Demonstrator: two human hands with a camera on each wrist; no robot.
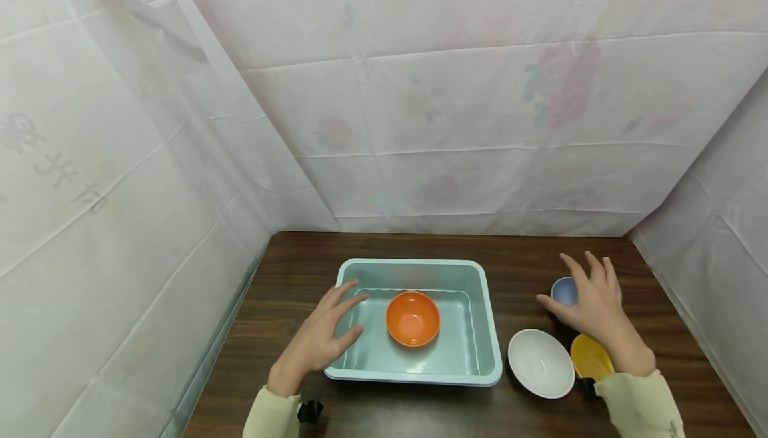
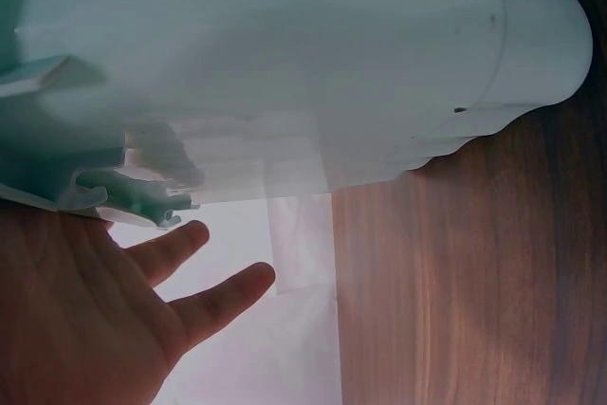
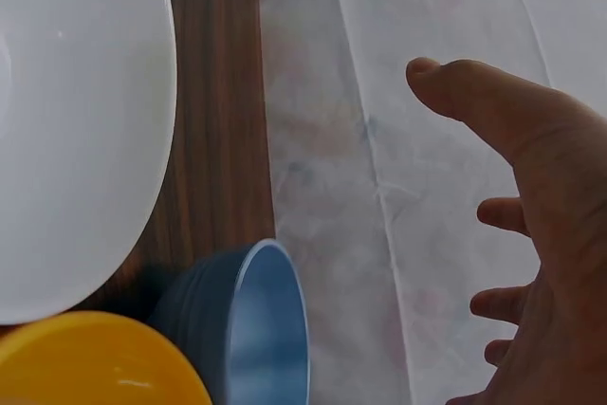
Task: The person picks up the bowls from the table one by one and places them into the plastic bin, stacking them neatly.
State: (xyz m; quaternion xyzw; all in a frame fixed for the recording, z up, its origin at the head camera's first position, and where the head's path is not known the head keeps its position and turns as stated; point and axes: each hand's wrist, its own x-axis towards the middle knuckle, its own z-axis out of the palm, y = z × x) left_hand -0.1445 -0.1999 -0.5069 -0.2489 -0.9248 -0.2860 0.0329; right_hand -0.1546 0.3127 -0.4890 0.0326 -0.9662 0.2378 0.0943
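Note:
My left hand [image 1: 317, 337] hovers by the left rim of a pale blue-green plastic tub [image 1: 491, 351], its fingers spread and holding nothing. An orange bowl [image 1: 413, 319] sits upright inside the tub. Over on the right, my right hand [image 1: 602, 308] is raised above a small blue bowl [image 1: 564, 290] and partly covers it in the head view. Air shows between that hand and the blue bowl [image 3: 268, 329] in the right wrist view. Nearer to me are a white bowl [image 1: 541, 363] and a yellow bowl [image 1: 591, 357], the latter partly hidden by the right wrist.
A dark wood-grain table [image 1: 288, 271] carries everything. Pale printed sheets hang as walls at the back [image 1: 480, 178], the left [image 1: 138, 225] and the right [image 1: 726, 225]. The white bowl stands close to the tub's right side.

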